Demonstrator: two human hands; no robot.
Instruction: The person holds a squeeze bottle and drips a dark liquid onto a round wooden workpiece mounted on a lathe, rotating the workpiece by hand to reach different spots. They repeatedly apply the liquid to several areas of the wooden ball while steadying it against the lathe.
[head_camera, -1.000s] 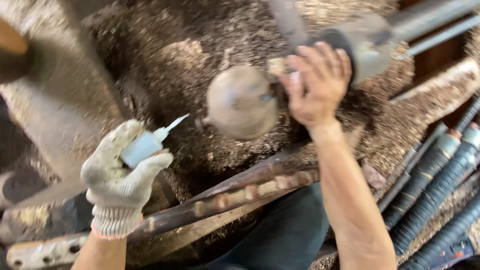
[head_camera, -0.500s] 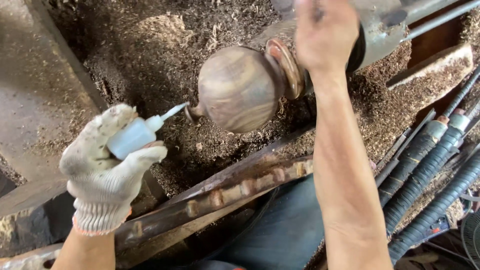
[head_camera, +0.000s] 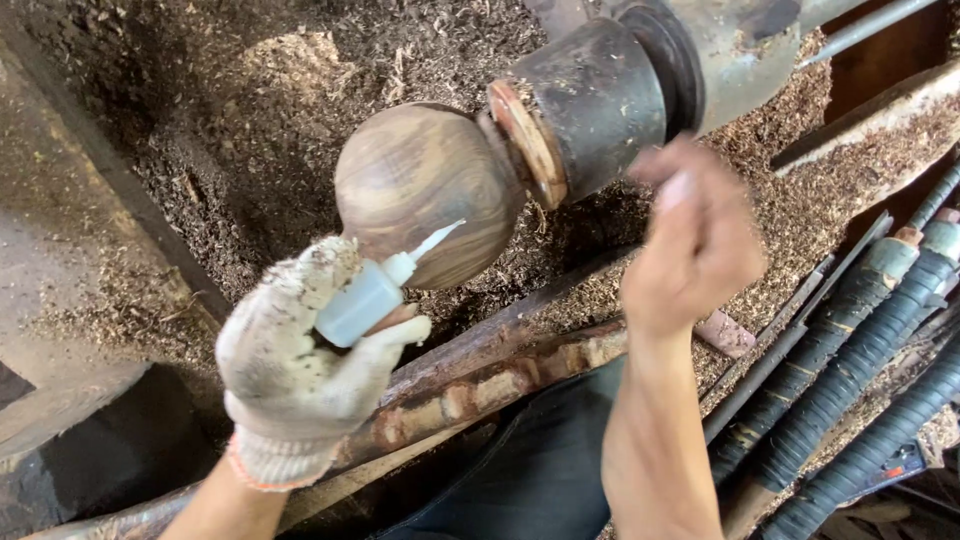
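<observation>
The right hand (head_camera: 695, 245) has left the chuck (head_camera: 590, 105) and now hangs blurred below it, loosely curled, maybe pinching something pale; I cannot tell. The left hand (head_camera: 300, 365), gloved, has come nearer and grips a small bottle (head_camera: 365, 300), its nozzle now over the wooden ball (head_camera: 420, 185), which sits on the chuck.

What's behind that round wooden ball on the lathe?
The wooden ball joins a reddish wooden disc set in a dark cylindrical chuck. Wood shavings lie beyond. How the ball is fixed to the disc is hidden.
</observation>
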